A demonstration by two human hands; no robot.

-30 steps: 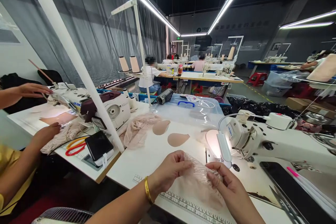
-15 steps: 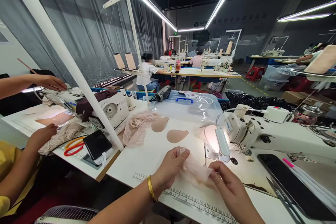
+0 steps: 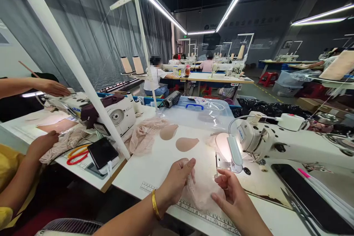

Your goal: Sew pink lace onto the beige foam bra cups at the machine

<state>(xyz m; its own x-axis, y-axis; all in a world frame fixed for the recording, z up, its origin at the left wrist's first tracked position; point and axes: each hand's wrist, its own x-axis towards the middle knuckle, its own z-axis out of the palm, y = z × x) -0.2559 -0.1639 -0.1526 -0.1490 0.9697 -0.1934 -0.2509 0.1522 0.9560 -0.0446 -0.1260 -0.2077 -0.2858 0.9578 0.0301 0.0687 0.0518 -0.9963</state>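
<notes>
A thin pink lace fabric piece (image 3: 203, 191) lies bunched between my two hands over the ruler strip (image 3: 199, 215) at the table's near edge. My left hand (image 3: 177, 180), with a gold bangle at the wrist, pinches the fabric's left edge between thumb and fingers. My right hand (image 3: 231, 193) curls around the fabric's right side, fingers bent toward the left hand. Just beyond stands the white sewing machine (image 3: 276, 143) with its lit lamp (image 3: 233, 151) over the needle area.
Two tan pads (image 3: 186, 143) and a heap of pink lace (image 3: 143, 134) lie farther back on the table. A black phone (image 3: 304, 195) lies to the right. A neighbour's hands work at another machine (image 3: 110, 112) on the left, near a phone (image 3: 102, 153) and orange scissors (image 3: 77, 155).
My hands have drawn closer together and lower, bunching the fabric that was stretched between them. The right hand has turned palm-inward. The neighbour's upper hand has shifted slightly.
</notes>
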